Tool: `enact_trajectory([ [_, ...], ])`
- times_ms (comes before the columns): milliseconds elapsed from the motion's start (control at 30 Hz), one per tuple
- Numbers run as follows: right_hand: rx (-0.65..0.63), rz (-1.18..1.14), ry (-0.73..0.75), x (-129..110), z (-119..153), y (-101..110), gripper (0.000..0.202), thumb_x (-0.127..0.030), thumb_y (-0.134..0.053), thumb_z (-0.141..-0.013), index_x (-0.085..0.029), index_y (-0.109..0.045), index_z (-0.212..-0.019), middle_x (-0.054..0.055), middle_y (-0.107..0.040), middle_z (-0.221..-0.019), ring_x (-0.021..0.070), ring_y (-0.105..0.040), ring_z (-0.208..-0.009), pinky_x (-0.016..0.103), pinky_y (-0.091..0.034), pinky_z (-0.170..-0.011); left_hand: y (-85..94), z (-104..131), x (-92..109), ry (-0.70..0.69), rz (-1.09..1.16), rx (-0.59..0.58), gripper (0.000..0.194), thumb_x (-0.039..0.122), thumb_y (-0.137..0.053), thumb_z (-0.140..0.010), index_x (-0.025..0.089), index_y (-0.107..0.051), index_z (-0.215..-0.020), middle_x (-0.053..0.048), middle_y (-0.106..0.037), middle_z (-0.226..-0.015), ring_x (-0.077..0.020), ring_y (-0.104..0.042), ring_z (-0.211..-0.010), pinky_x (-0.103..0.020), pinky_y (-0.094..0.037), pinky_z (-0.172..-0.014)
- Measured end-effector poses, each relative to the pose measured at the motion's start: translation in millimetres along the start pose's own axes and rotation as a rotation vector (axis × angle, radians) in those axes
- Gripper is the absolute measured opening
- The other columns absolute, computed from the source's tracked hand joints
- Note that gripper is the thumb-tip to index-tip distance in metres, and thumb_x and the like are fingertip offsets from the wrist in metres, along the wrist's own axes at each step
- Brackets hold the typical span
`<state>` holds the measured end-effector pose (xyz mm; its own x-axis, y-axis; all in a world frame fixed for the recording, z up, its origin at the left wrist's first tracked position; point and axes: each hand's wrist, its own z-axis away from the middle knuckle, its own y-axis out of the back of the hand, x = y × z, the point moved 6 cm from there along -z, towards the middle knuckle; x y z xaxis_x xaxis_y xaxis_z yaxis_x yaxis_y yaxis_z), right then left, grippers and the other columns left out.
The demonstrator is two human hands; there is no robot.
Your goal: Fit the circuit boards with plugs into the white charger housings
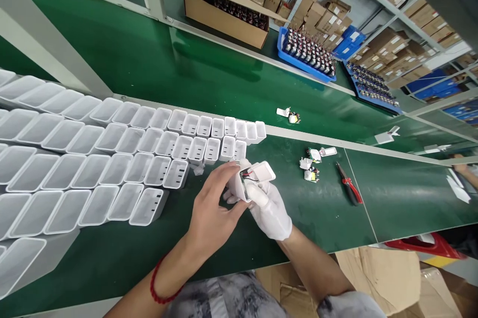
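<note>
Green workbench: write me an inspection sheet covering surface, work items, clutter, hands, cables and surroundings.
Surface: green workbench, glossy, with a thin pale line across it.
Work items: rows of open white casings at the left; one held casing with a white piece at its opening.
Clutter: red-and-black pliers and small loose parts lie right of the hands.
Left hand: bare, gripping the held casing.
Right hand: white-gloved, also on it.
Cables: red and dark wires at the held casing's opening; their ends are hidden.
Surroundings: blue tray of small parts, cardboard boxes on shelving, part of another person's arm at the right edge.
</note>
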<state>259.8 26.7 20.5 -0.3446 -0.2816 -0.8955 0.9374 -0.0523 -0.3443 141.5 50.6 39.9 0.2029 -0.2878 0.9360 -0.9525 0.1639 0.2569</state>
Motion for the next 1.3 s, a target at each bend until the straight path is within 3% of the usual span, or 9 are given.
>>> enact_trajectory([
  [167, -0.059, 0.152, 0.076, -13.4, 0.0, 25.2, 0.050, -0.052, -0.059, -0.089, -0.022, -0.059, -0.130, 0.009, -0.067, -0.118, 0.0271, -0.064, -0.108, 0.046, -0.050, -0.098, -7.5, -2.0, -8.0, 0.080, 0.044, -0.082, 0.054, 0.028, -0.073, -0.079, 0.029, -0.052, -0.129, -0.008, -0.062, -0.130, -0.0280, -0.064, -0.116, -0.041, -0.058, -0.095],
  [300, -0.050, 0.510, 0.224, -29.0, 2.7, 38.9, 0.082, -0.047, -0.079, -0.072, -0.024, -0.045, -0.143, 0.012, -0.055, -0.137, 0.0307, -0.053, -0.125, 0.048, -0.043, -0.106, -18.7, -4.8, -4.4, 0.023, -0.018, -0.122, 0.053, 0.021, -0.069, -0.080, 0.031, -0.052, -0.130, -0.007, -0.062, -0.132, -0.0289, -0.062, -0.120, -0.044, -0.057, -0.098],
  [467, 0.039, 0.599, 0.285, -43.2, -8.2, 49.9, 0.066, -0.042, -0.076, -0.074, -0.020, -0.055, -0.132, 0.010, -0.068, -0.114, 0.0270, -0.065, -0.101, 0.043, -0.053, -0.091, -32.6, -8.7, 3.0, -0.049, -0.147, -0.230, 0.071, 0.024, -0.064, -0.084, 0.034, -0.033, -0.148, -0.009, -0.050, -0.147, -0.0322, -0.052, -0.131, -0.043, -0.058, -0.096],
  [567, 0.188, 0.744, 0.346, -67.7, -38.6, 73.5, 0.049, -0.038, -0.066, -0.080, -0.018, -0.060, -0.125, 0.009, -0.070, -0.112, 0.0249, -0.067, -0.098, 0.039, -0.054, -0.090, -32.2, -7.4, -0.2, 0.025, -0.195, -0.301, 0.075, 0.037, -0.061, -0.088, 0.034, -0.023, -0.152, -0.009, -0.042, -0.153, -0.0345, -0.053, -0.131, -0.039, -0.063, -0.083],
  [700, 0.488, 1.095, 0.342, -112.3, -105.5, 122.3, 0.047, -0.024, -0.058, -0.080, -0.017, -0.060, -0.127, 0.006, -0.070, -0.116, 0.0230, -0.065, -0.106, 0.034, -0.051, -0.095, -30.9, 1.9, -9.5, 0.101, -0.311, -0.378, 0.048, 0.044, -0.050, -0.093, 0.031, -0.048, -0.138, -0.007, -0.047, -0.150, -0.0319, -0.060, -0.123, -0.039, -0.064, -0.079],
  [833, 0.580, 1.227, 0.241, -132.7, -166.1, 161.1, 0.034, -0.019, -0.060, -0.083, -0.010, -0.063, -0.116, 0.009, -0.072, -0.099, 0.0239, -0.068, -0.096, 0.035, -0.052, -0.090, -33.2, 6.5, -10.3, -0.080, -0.469, -0.380, 0.038, 0.042, -0.045, -0.095, 0.025, -0.060, -0.126, -0.008, -0.058, -0.139, -0.0315, -0.058, -0.125, -0.044, -0.062, -0.089],
  [933, 0.569, 1.314, 0.153, -133.6, -186.7, 180.6, 0.027, -0.030, -0.061, -0.092, -0.012, -0.063, -0.112, 0.008, -0.069, -0.103, 0.0199, -0.067, -0.092, 0.039, -0.054, -0.086, -31.5, 1.0, -9.3, -0.214, -0.571, -0.332, 0.037, 0.038, -0.044, -0.096, 0.023, -0.061, -0.126, -0.009, -0.060, -0.136, -0.0315, -0.058, -0.123, -0.045, -0.063, -0.085],
  [1133, 0.548, 1.456, -0.009, -163.4, -162.4, 239.8, 0.040, -0.034, -0.076, -0.076, -0.018, -0.068, -0.113, 0.007, -0.072, -0.110, 0.0231, -0.066, -0.104, 0.031, -0.051, -0.091, -32.6, -18.0, -6.7, -0.358, -0.817, -0.232, 0.037, 0.030, -0.046, -0.096, 0.017, -0.060, -0.128, -0.013, -0.062, -0.131, -0.0352, -0.058, -0.116, -0.052, -0.057, -0.090],
  [1300, 0.810, 1.587, -0.121, -199.1, -120.7, 308.5, 0.062, -0.010, -0.063, -0.076, -0.005, -0.052, -0.137, 0.026, -0.064, -0.123, 0.0390, -0.055, -0.122, 0.050, -0.043, -0.099, -43.2, -26.3, -10.3, -0.385, -0.997, -0.207, 0.038, 0.017, -0.049, -0.093, 0.008, -0.059, -0.128, -0.018, -0.062, -0.130, -0.0370, -0.057, -0.114, -0.052, -0.053, -0.089],
])
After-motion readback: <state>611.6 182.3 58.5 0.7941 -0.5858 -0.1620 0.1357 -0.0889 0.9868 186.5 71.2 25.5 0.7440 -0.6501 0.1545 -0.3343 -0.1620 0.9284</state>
